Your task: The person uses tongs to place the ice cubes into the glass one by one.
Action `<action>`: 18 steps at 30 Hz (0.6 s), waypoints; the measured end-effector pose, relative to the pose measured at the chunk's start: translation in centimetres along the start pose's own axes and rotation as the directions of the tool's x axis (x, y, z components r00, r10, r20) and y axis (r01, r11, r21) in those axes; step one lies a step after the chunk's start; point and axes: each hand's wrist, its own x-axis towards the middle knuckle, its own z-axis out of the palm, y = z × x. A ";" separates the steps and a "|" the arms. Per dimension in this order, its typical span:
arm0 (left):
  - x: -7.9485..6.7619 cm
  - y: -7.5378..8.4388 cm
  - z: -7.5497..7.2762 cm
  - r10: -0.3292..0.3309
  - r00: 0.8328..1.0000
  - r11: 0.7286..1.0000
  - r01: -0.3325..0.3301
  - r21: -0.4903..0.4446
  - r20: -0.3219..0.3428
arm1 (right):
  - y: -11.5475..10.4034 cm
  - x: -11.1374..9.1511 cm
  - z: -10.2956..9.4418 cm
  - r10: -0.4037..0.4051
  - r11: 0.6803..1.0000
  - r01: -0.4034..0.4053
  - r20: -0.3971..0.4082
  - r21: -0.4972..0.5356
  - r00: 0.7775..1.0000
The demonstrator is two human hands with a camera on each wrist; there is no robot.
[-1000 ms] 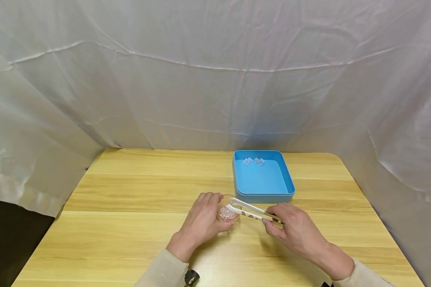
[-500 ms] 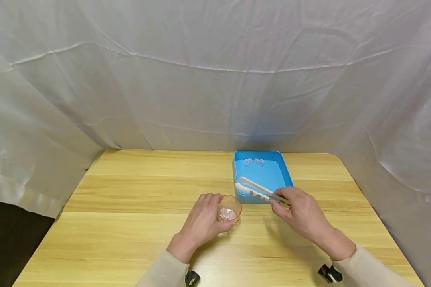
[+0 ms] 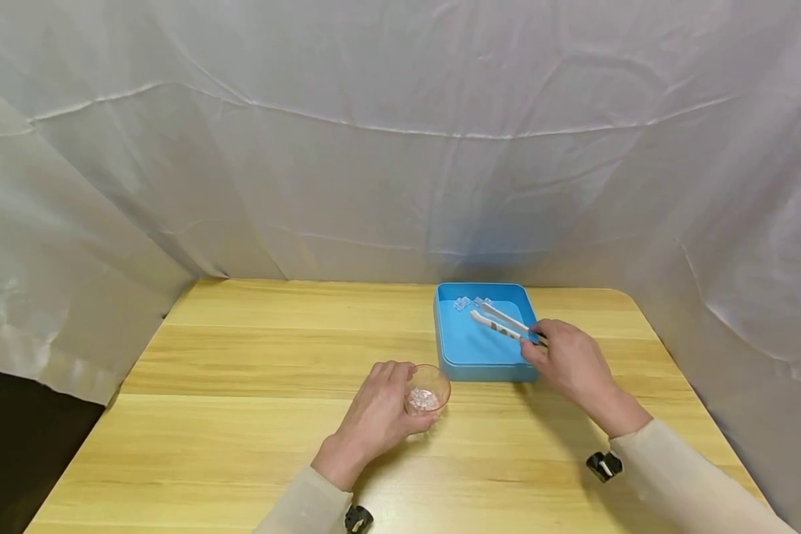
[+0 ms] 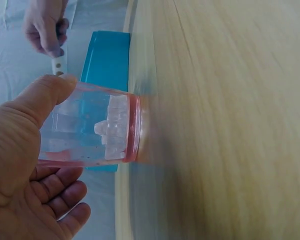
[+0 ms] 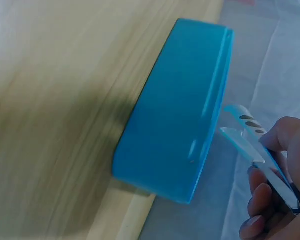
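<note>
My left hand grips a clear, pink-tinted cup standing upright on the table, thumb on one side and fingers on the other. Clear crystal-like pieces cover the cup's bottom. In my right hand is a pair of white tongs with brown spots, pinched between thumb and fingers. The tongs' arms stand apart, their tips over the blue box. Two clusters of clear pieces lie by the box's back wall, the right one partly behind the tongs. The right wrist view shows the tongs above the box's rim.
The box sits toward the back of the wooden table, to the right of the cup. A grey-white cloth hangs behind the table and along its sides. Black wrist devices are worn at both sleeves.
My right hand has carried the tongs from the cup up and to the right, over the box. The left hand and cup have stayed in place.
</note>
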 end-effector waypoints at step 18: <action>0.0 0.0 0.1 0.000 1.000 1.000 0.000 0.006 0.001 | 1.8 3.9 1.8 0.113 0.985 -0.094 0.133 -0.142 0.985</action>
